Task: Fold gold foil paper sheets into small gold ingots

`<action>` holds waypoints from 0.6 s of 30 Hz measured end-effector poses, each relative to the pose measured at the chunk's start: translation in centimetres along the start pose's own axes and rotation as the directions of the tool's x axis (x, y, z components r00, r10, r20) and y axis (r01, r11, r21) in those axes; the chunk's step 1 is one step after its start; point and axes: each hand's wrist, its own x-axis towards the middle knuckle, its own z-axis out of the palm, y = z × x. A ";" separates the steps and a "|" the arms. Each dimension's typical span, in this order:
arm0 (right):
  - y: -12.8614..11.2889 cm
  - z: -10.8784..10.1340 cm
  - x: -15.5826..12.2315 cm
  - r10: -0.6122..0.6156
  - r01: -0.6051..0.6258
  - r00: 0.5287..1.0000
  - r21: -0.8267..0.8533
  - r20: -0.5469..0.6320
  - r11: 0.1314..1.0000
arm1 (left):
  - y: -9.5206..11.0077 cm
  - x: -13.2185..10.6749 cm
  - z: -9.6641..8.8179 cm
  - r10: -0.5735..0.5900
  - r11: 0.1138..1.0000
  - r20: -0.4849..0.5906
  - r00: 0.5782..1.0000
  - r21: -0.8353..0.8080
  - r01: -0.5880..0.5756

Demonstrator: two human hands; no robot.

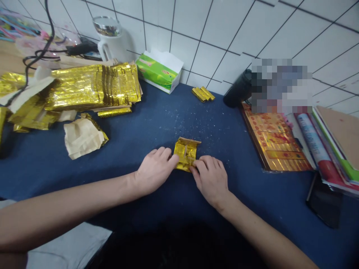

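Blue tabletop [134, 149]: gold foil [185, 153] btwn left hand [154, 170] & right hand [211, 179], grips pinching edges.

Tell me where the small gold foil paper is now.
In the head view, the small gold foil paper lies mid-table on the blue tabletop, with the left hand and right hand touching its near corners.

A home work corner is being shown — a tabletop [157, 123] spread with dark blue cloth is being backed by a white tiled wall [224, 30]. Stacks of gold foil paper [84, 87] are being kept on it beside household things — a white kettle [113, 39], a green tissue box [158, 73], piled books [331, 145].
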 end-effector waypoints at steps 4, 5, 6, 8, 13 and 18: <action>0.1 0.2 0.0 -0.140 0.140 0.984 -0.006 -0.114 0.990 | -0.2 -0.4 0.5 0.237 0.970 -0.079 0.968 0.071 -0.231; 0.2 0.2 0.0 -0.171 0.172 0.977 -0.002 -0.130 0.985 | -0.2 -0.5 0.5 0.278 0.959 -0.085 0.957 0.078 -0.272; 0.2 0.3 -0.1 -0.198 0.201 0.971 0.006 -0.135 0.980 | -0.2 -0.6 0.5 0.307 0.950 -0.088 0.948 0.084 -0.300; 0.3 0.4 -0.4 -0.254 0.260 0.960 0.034 -0.120 0.965 | -0.1 -1.1 0.3 0.326 0.943 -0.080 0.942 0.099 -0.318; 0.5 0.0 -1.6 -0.370 0.367 0.929 0.101 0.019 0.925 | 0.8 -2.7 -0.2 0.225 0.970 -0.033 0.974 0.099 -0.221; 0.6 -0.8 -3.0 -0.381 0.366 0.894 0.107 0.233 0.924 | 1.3 -3.3 -0.4 0.155 0.984 0.033 0.987 0.083 -0.158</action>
